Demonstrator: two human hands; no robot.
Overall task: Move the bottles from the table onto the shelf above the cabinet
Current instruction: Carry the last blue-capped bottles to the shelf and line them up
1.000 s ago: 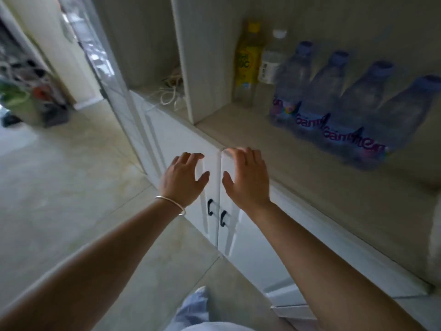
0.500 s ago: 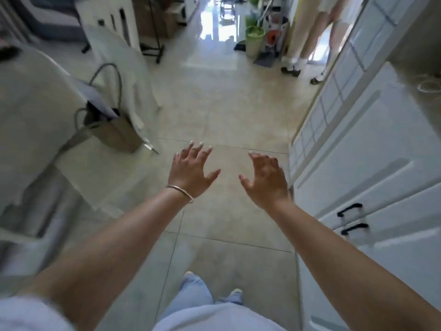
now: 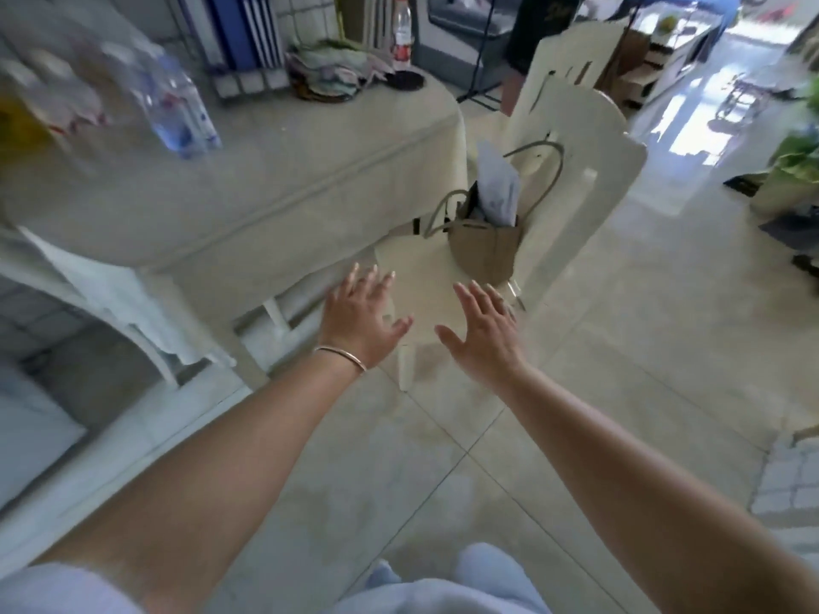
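A table (image 3: 283,170) under a cream cloth fills the upper left. Clear water bottles with blue labels (image 3: 177,108) stand on it near the left, blurred by motion; something yellow (image 3: 17,121) shows at the far left edge. A red-labelled bottle (image 3: 402,33) stands at the table's far end. My left hand (image 3: 361,321), with a thin bracelet on the wrist, and my right hand (image 3: 483,334) are stretched out side by side above the floor, fingers spread, holding nothing. Both hands are well short of the bottles. The shelf and cabinet are out of view.
A cream chair (image 3: 571,170) stands right of the table with a beige bag (image 3: 485,245) on its seat. A pile of cloths (image 3: 337,73) lies at the table's far end. Tiled floor (image 3: 620,347) stretches to the right toward potted plants (image 3: 797,170).
My view has swung left from the cabinet and shelf, across the floor, to the table. Both hands have stayed empty and spread throughout.
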